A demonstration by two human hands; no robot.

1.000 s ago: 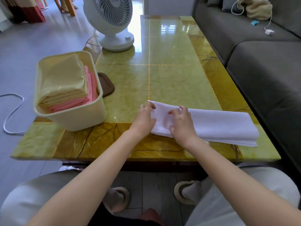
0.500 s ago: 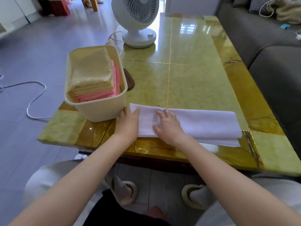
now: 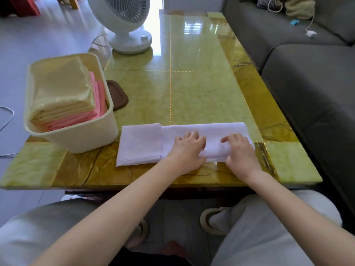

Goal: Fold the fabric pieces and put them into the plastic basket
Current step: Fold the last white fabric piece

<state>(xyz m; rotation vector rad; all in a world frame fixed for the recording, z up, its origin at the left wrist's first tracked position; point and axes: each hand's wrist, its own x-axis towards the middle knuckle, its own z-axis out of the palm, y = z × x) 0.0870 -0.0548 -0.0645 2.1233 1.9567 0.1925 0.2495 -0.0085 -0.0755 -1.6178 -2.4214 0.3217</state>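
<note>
A white fabric point(image 3: 142, 144), folded into a long strip, lies along the table's near edge. My left hand point(image 3: 189, 148) presses down on the strip's middle with bent fingers. My right hand point(image 3: 240, 150) sits on the strip's right end, with its thumb on top and its fingers curled over the edge. The cream plastic basket point(image 3: 80, 139) stands at the table's front left corner, just left of the strip. It holds a folded yellow fabric point(image 3: 61, 89) on top of a folded pink fabric point(image 3: 80, 118).
A white table fan point(image 3: 126, 22) stands at the far left of the green marble table point(image 3: 192, 83). A brown lid point(image 3: 119, 96) lies behind the basket. A grey sofa point(image 3: 311, 83) runs close along the table's right side. A cable point(image 3: 7, 116) trails on the floor at left.
Both hands have slid right along the white strip, from its left end to its middle and right end. The view has shifted with my head.
</note>
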